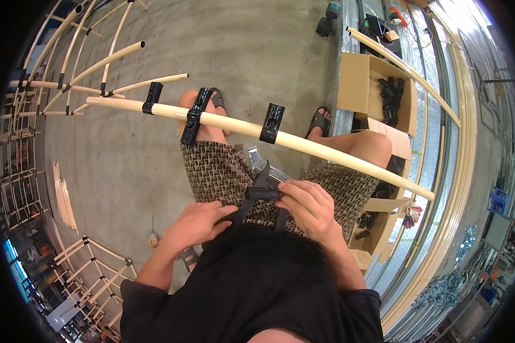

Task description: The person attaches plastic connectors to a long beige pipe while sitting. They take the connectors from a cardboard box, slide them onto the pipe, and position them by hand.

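Note:
On my lap lies a dark buckle-like piece (263,194) on a black strap (245,210). My right hand (310,207) pinches the right end of that piece between thumb and fingers. My left hand (202,222) is closed at the strap's lower left edge, its fingertips partly lost against the dark cloth. Just beyond the piece, a shiny metal tool (273,173) rests between my thighs, partly covered by strap and hand. Across my knees runs a long cream pipe (234,124) carrying a short black pipe joint (152,98), a longer one (195,117) and a third (272,123).
To the right stand an open cardboard box (355,86) of black joints and a lower box (377,231). A cream pipe (406,68) slants past them. Pipe frames (103,88) stand at far left. A cordless drill (328,20) is on the floor ahead.

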Demonstrator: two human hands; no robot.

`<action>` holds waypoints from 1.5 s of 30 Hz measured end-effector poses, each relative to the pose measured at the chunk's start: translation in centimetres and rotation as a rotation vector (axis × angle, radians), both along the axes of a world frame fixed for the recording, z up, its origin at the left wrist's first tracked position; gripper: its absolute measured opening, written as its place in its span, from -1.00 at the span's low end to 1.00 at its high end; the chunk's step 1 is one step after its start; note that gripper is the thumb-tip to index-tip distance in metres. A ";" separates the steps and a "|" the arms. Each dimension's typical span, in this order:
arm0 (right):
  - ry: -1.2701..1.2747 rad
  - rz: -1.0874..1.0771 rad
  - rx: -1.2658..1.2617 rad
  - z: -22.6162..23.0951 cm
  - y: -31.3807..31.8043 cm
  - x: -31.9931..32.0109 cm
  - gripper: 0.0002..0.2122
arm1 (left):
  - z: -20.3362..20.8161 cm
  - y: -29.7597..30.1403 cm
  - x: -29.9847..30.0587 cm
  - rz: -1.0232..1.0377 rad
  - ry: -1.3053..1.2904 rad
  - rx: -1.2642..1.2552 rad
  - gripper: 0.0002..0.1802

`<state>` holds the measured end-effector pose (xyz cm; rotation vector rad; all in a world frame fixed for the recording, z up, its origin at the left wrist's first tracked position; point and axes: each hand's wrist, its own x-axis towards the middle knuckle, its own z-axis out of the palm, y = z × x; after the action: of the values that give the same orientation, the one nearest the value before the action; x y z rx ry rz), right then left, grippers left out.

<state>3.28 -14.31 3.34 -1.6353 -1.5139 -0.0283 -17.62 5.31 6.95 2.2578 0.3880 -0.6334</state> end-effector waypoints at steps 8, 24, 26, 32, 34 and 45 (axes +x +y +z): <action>-0.130 0.138 -0.041 1.8 -0.4 1.1 -0.78 | 1.6 1.2 4.3 0.418 -0.297 -0.541 -0.63; 0.098 -0.240 0.001 3.0 -1.0 0.7 -0.51 | -1.6 -3.4 7.1 0.698 -0.539 -1.051 -0.63; 0.234 -0.396 -0.019 2.7 -1.9 0.5 -0.51 | -1.7 -3.7 7.3 0.732 -0.537 -1.057 -0.64; 1.273 -0.516 0.021 0.0 -2.9 -1.0 -0.84 | -2.3 -4.7 7.7 0.681 -0.639 -1.001 -0.65; 1.334 -0.429 -0.108 -0.8 -2.7 -1.2 -0.81 | -2.4 -4.9 7.8 0.663 -0.665 -1.014 -0.65; 1.668 -0.184 -0.050 -1.5 -0.7 -2.5 -0.77 | -4.2 -5.0 9.0 0.662 -0.699 -1.193 -0.65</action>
<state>0.75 -15.04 1.83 -1.1183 -0.0609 1.0060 -8.64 0.32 2.76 0.9768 0.2547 0.2734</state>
